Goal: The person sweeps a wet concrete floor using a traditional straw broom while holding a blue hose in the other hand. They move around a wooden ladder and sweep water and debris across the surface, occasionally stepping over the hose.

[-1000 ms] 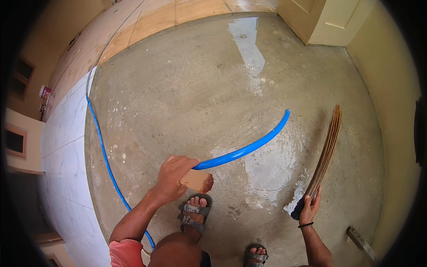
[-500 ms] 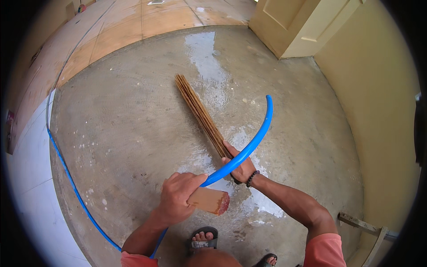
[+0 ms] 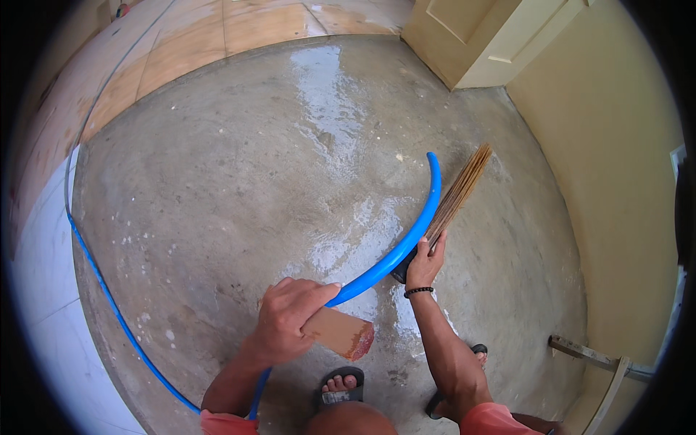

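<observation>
My left hand (image 3: pixel 285 322) is closed round a blue hose (image 3: pixel 407 243), whose free end curves forward and to the right. In the same grip sits a flat brown block (image 3: pixel 336 331) with a wet, reddish end; its exact kind is unclear. My right hand (image 3: pixel 426 267), a dark bead bracelet at its wrist, grips a stick broom (image 3: pixel 464 183) near its dark-bound end. The broom's thin brown sticks point forward and right. Part of the hose passes in front of the broom's lower end.
Wet patches shine on the grey concrete floor (image 3: pixel 196 196). More hose (image 3: pixel 116 304) trails along the left, beside white tiles (image 3: pixel 54 319). A beige wall (image 3: pixel 602 167) and panelled door (image 3: pixel 464 32) bound the right. A metal bar (image 3: pixel 594 355) juts out at lower right. My sandalled feet stand below.
My right hand has swung the broom from the middle of the floor to the right, so its sticks now slant forward-right. The left hand keeps its grip on hose and block.
</observation>
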A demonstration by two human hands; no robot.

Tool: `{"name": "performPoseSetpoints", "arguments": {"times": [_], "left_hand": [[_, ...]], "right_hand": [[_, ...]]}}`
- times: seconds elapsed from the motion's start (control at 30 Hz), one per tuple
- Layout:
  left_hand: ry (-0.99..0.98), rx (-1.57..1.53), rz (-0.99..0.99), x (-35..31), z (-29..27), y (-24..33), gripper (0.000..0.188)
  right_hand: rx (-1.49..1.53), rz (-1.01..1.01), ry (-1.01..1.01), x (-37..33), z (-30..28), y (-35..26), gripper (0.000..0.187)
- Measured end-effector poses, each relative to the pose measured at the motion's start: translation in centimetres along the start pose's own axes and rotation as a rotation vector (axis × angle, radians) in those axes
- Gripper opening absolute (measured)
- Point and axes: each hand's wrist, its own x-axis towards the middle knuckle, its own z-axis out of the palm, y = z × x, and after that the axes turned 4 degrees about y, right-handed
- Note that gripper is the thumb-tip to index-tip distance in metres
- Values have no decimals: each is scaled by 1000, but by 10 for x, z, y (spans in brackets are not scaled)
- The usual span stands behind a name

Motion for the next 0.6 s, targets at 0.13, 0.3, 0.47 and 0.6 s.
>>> {"name": "performPoseSetpoints", "arguments": {"times": [0.13,0.3,0.47,0.6], "left_hand": [[26,23,14,-3,-1,16,37],[35,70,7,-2,0,22,34],[49,185,-59,-8,-11,9,33],[48,225,-67,-7,-4,-21,35]], "right_hand": [[33,64,-354,-21,29,-32,67],[-71,-310,-440,20,128,-39,63],[-263,-105,-500,77,163,-54,57],[-79,58,-205,92,134,11,53]]}}
